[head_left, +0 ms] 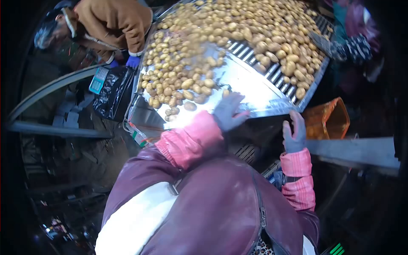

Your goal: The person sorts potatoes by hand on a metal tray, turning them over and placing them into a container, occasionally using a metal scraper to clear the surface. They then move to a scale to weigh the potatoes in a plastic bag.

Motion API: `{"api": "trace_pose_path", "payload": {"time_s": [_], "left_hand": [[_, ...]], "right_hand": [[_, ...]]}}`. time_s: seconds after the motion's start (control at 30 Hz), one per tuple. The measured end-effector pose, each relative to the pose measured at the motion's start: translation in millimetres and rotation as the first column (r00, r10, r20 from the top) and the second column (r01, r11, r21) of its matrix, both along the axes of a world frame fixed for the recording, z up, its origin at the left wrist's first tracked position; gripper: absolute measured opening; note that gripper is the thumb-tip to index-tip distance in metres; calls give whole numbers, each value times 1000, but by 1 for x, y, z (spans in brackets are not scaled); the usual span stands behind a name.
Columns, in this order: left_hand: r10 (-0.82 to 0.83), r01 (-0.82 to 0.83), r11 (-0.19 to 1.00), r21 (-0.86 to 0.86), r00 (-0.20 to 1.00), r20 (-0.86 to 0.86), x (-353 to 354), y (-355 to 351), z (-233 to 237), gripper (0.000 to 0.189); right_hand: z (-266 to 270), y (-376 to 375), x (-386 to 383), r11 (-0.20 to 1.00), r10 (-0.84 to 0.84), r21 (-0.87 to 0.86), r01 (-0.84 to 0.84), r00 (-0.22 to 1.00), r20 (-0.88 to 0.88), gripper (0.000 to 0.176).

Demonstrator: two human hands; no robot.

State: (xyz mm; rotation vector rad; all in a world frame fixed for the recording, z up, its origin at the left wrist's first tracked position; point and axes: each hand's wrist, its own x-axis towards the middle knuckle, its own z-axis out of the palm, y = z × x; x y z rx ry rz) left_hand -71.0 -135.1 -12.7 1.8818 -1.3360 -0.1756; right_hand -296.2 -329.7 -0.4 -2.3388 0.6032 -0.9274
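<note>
My left hand (229, 112), in a grey glove, reaches over the bare metal sheet of the sorting table (244, 83) with its fingers stretched out and thumb apart. A single potato (226, 92) lies right at its fingertips. To the left of that hand, many loose potatoes (170, 87) are spread over the metal sheet. My right hand (294, 134), also gloved, is raised by the table's near right edge, fingers apart and nothing between them. Behind it on the right stands an orange mesh bag (340, 119) with potatoes showing inside.
Dense potatoes (272, 25) cover the far side and the slatted rollers (278, 80). A person in a brown jacket (112, 21) stands at the left, beside a black plastic bag (112, 91) and a teal keypad device (98, 80). Another person's patterned sleeve (357, 50) reaches in from the right.
</note>
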Motion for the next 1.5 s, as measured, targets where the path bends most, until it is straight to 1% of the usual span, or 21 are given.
{"api": "trace_pose_path", "payload": {"time_s": [0.03,0.07,0.1,0.13,0.23,0.33,0.43,0.47,0.57,0.6,0.67,0.77,0.83,0.93,1.07,1.17,1.27,1.37,1.4,1.43,1.5], "left_hand": [[84,-84,996,-10,976,200,34,10,-29,65],[147,-197,968,157,948,280,60,21,-15,69],[176,-266,927,264,931,319,82,35,-9,76],[194,-328,871,365,913,358,97,51,-7,83],[217,-414,669,618,903,371,119,92,-7,89],[135,-416,648,638,887,441,120,126,-25,86],[178,-413,635,653,901,397,115,150,-18,83],[227,-453,694,559,875,428,115,157,-21,73],[250,-443,640,628,893,375,117,162,-8,62],[286,-404,678,614,915,285,118,154,4,51],[236,-316,852,416,943,233,116,123,8,48],[131,-155,967,204,983,125,106,62,-16,53],[10,-82,978,191,936,352,97,33,-12,57],[-68,-102,912,398,917,393,107,28,-30,63],[50,-224,871,438,926,374,111,77,-43,66],[150,-306,877,371,907,393,117,114,-52,66],[247,-403,824,399,889,386,109,134,-33,61],[272,-421,792,442,891,362,104,138,-22,58],[293,-497,766,407,834,467,96,132,-18,52],[315,-436,811,390,888,337,92,125,-16,51],[312,-315,892,324,948,64,87,109,-13,48]], "right_hand": [[0,-2,27,981,67,-183,-67,998,-7,42],[-3,-2,49,969,99,-221,-114,992,-78,43],[-11,-4,68,957,78,-265,-123,982,-174,43],[-16,-4,86,954,88,-261,-147,971,-222,43],[-35,-5,119,950,84,-254,-179,935,-345,41],[-36,-3,130,960,66,-224,-168,913,-403,37],[-29,1,134,965,44,-218,-144,912,-407,34],[-30,1,134,963,38,-231,-142,914,-403,34],[-33,1,132,959,27,-246,-139,911,-411,35],[-34,0,132,958,20,-252,-136,910,-415,35],[-36,-1,132,959,32,-246,-144,912,-408,34],[-40,-3,131,954,42,-259,-150,925,-378,34],[-36,-1,132,958,45,-246,-148,923,-381,30],[-36,1,133,955,42,-255,-150,922,-384,27],[-33,-1,132,961,53,-232,-152,920,-387,25],[-31,1,134,965,74,-205,-161,923,-377,25],[-35,-4,135,948,120,-232,-219,918,-378,27],[-35,-13,144,928,196,-225,-297,902,-384,31],[-25,-12,160,920,232,-215,-327,898,-373,34],[-19,-14,180,911,269,-205,-357,893,-360,37],[-20,-30,226,898,358,-100,-429,842,-404,47]]}}
